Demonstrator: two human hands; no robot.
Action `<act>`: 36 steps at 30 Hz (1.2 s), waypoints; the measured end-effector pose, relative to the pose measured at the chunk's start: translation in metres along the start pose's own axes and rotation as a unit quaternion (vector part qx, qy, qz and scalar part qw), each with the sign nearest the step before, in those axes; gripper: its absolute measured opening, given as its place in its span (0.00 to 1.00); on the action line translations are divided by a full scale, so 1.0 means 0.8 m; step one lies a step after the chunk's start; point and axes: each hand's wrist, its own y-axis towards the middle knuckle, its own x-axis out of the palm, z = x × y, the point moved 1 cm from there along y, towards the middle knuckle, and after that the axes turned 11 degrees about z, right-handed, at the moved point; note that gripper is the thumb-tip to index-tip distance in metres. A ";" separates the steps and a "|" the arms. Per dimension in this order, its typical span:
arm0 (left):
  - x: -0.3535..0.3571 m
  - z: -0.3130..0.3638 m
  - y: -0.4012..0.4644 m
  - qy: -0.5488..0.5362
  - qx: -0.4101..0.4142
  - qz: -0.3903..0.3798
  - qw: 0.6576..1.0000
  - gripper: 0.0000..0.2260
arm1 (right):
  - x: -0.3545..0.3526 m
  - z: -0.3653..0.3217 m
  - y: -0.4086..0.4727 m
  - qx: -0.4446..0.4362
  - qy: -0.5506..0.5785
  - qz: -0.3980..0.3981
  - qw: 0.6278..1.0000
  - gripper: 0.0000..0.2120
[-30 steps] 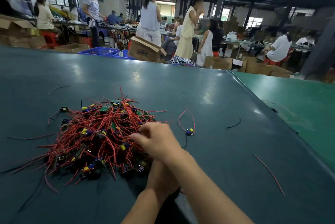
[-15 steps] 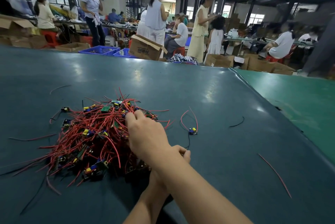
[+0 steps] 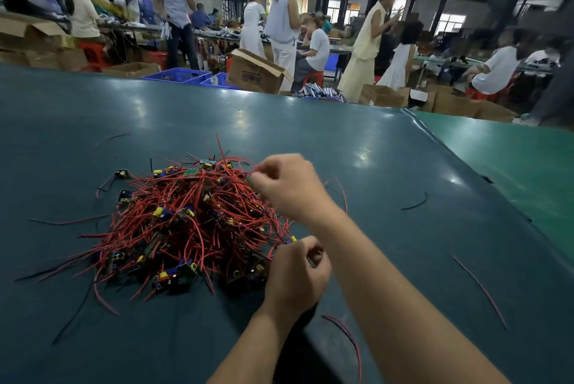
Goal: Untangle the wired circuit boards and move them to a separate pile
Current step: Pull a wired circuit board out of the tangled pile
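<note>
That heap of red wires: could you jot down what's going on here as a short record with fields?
Surface: dark green table
Heap: tangled pile of red-wired circuit boards, left of centre
Right hand: at the heap's far right edge, fingers curled, pinching wires
Left hand: at the heap's near right edge, fingers curled on wires
Loose bits: stray red wire at right; black wire beyond it
Background: people working among cardboard boxes

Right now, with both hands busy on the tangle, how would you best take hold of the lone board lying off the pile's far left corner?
Probably by the small board itself, pinched across its edges from above and the open left side. It lies apart from the pile on bare table, and its wire trails back toward the tangle, so pulling the wire would likely snag.
</note>
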 end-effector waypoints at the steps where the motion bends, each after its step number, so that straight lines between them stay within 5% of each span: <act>1: 0.001 0.004 0.004 -0.006 -0.004 0.000 1.000 0.09 | -0.014 -0.001 0.006 0.040 0.060 -0.003 0.997 0.05; 6: -0.004 0.032 0.013 -0.090 -0.045 0.056 0.993 0.07 | -0.080 0.026 -0.002 0.204 0.340 -0.031 0.917 0.05; 8: -0.011 0.038 0.010 -0.166 -0.060 0.073 0.982 0.08 | -0.098 0.055 -0.025 0.212 0.346 -0.004 0.914 0.07; 11: -0.010 0.047 0.003 -0.200 -0.066 0.000 0.977 0.16 | -0.104 0.102 -0.078 0.227 0.332 0.014 0.916 0.06; 18: -0.002 0.043 0.011 -0.160 -0.097 -0.115 0.976 0.04 | -0.072 0.168 -0.138 0.278 0.461 0.118 0.834 0.06; 26: -0.002 0.046 0.013 -0.202 -0.105 -0.022 0.974 0.04 | -0.062 0.171 -0.136 0.284 0.493 0.212 0.795 0.07; 29: -0.002 0.046 0.013 -0.216 -0.116 -0.025 0.969 0.02 | -0.064 0.171 -0.135 0.283 0.487 0.212 0.798 0.08; 33: 0.002 0.046 0.006 -0.170 -0.074 -0.087 0.979 0.18 | -0.062 0.169 -0.139 0.245 0.442 0.221 0.834 0.07; 36: 0.004 0.046 0.008 -0.167 -0.089 -0.028 0.982 0.07 | -0.058 0.168 -0.140 0.247 0.454 0.213 0.829 0.08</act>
